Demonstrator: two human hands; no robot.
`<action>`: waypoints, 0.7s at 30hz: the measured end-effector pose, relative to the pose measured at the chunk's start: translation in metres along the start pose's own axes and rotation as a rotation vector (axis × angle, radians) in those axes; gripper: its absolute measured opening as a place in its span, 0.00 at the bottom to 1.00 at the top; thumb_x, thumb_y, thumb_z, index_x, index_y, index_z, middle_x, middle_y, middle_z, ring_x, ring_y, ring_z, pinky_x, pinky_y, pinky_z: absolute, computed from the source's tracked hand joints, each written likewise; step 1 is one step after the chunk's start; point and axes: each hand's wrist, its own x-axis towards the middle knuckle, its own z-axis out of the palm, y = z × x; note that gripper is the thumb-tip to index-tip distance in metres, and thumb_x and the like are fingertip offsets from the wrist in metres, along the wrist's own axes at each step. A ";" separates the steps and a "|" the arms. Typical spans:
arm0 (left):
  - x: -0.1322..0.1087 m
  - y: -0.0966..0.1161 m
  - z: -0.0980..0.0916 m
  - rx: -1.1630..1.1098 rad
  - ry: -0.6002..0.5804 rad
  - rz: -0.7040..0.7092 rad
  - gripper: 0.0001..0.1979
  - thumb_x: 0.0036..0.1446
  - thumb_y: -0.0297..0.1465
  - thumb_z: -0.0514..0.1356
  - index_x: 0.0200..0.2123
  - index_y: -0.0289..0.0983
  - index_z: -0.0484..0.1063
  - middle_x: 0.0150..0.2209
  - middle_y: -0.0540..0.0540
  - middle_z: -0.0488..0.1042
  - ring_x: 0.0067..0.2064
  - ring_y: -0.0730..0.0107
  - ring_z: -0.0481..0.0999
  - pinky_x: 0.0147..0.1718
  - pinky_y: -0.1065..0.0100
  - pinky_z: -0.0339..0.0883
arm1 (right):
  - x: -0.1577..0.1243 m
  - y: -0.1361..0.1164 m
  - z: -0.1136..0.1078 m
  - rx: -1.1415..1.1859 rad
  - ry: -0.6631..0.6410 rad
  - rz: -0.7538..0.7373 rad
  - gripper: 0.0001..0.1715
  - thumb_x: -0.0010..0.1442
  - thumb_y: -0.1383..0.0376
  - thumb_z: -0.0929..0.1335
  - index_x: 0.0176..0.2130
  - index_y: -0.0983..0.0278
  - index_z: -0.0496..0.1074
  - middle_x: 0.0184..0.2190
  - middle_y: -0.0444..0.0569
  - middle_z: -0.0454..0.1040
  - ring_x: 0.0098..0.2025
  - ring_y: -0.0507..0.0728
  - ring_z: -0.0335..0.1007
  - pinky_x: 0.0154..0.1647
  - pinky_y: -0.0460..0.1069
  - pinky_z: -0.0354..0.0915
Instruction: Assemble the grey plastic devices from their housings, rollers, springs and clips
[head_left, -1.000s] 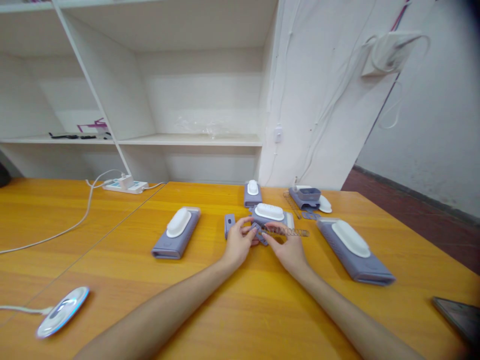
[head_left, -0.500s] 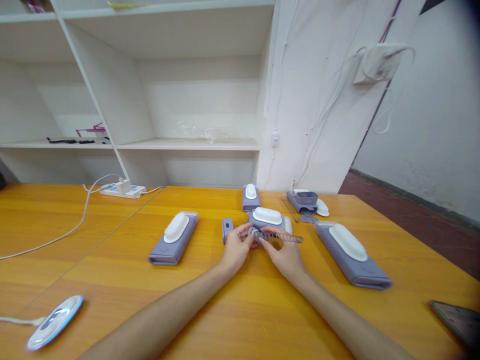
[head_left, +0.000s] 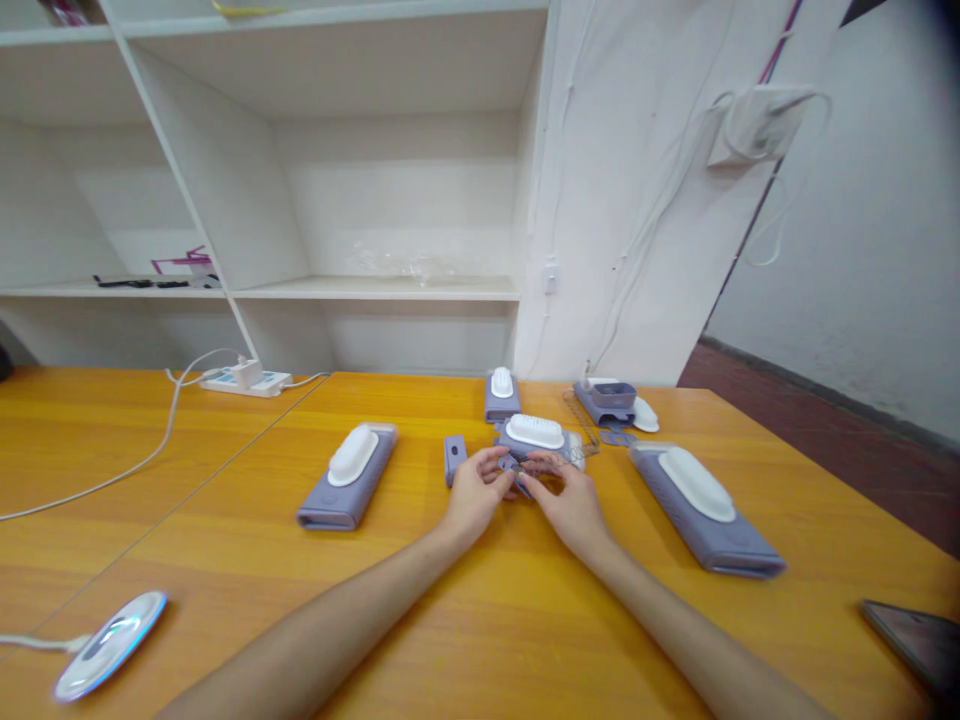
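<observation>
My left hand (head_left: 476, 497) pinches a small purple-grey plastic part (head_left: 510, 464) between thumb and fingertips. My right hand (head_left: 573, 507) meets it from the other side, its thumb and fingers closed on the same part. A thin coil spring (head_left: 589, 450) stretches rightward from the right fingers; its near end is hidden among them. Just beyond both hands lies a purple-grey flat case with a bristled white oval top (head_left: 534, 431). A short purple-grey block with a dark slot (head_left: 454, 458) sits beside my left fingers.
Similar cases with white ovals lie at the left (head_left: 348, 480), right (head_left: 709, 515) and back (head_left: 502, 395). An opened case (head_left: 606, 402) stands back right, near another spring (head_left: 579, 415). A lit white disc (head_left: 111, 645), a power strip (head_left: 247, 379) and a phone-like slab (head_left: 915, 640) also lie on the table.
The spring at my right hand has shifted upward at its free end and looks thinner. The small part has turned slightly between my fingers. Both arms stay nearly in place.
</observation>
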 end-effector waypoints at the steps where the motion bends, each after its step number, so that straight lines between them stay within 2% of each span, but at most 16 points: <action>1: -0.001 0.001 0.000 0.004 0.000 -0.001 0.26 0.44 0.33 0.66 0.46 0.30 0.66 0.33 0.43 0.74 0.29 0.71 0.74 0.28 0.69 0.71 | 0.000 0.001 0.000 0.037 0.001 0.025 0.14 0.53 0.61 0.69 0.40 0.64 0.70 0.36 0.51 0.77 0.39 0.58 0.74 0.44 0.55 0.68; 4: -0.002 0.003 0.001 0.023 -0.010 0.007 0.27 0.43 0.33 0.67 0.47 0.29 0.66 0.31 0.44 0.74 0.28 0.72 0.73 0.28 0.69 0.71 | 0.001 0.002 0.000 0.115 0.027 0.064 0.15 0.52 0.60 0.70 0.39 0.65 0.69 0.35 0.52 0.77 0.38 0.59 0.74 0.43 0.55 0.69; 7: -0.002 0.004 0.001 0.030 -0.024 0.015 0.28 0.43 0.32 0.67 0.47 0.29 0.66 0.34 0.41 0.75 0.27 0.73 0.73 0.28 0.69 0.70 | 0.001 0.002 0.000 0.145 0.036 0.060 0.16 0.51 0.60 0.70 0.39 0.65 0.70 0.35 0.53 0.77 0.38 0.60 0.74 0.43 0.56 0.69; 14: -0.004 0.006 0.001 -0.050 -0.076 0.008 0.33 0.42 0.34 0.69 0.51 0.30 0.65 0.43 0.35 0.74 0.38 0.63 0.76 0.34 0.65 0.71 | -0.001 -0.001 0.000 0.121 0.039 0.020 0.16 0.52 0.59 0.70 0.39 0.65 0.70 0.35 0.53 0.77 0.39 0.60 0.74 0.44 0.56 0.69; 21: -0.004 0.007 0.000 -0.084 -0.089 -0.014 0.34 0.41 0.34 0.69 0.51 0.29 0.65 0.44 0.33 0.74 0.39 0.61 0.76 0.35 0.65 0.71 | -0.001 0.001 0.000 0.147 0.042 0.046 0.16 0.52 0.60 0.70 0.40 0.65 0.69 0.36 0.53 0.77 0.39 0.60 0.75 0.43 0.56 0.70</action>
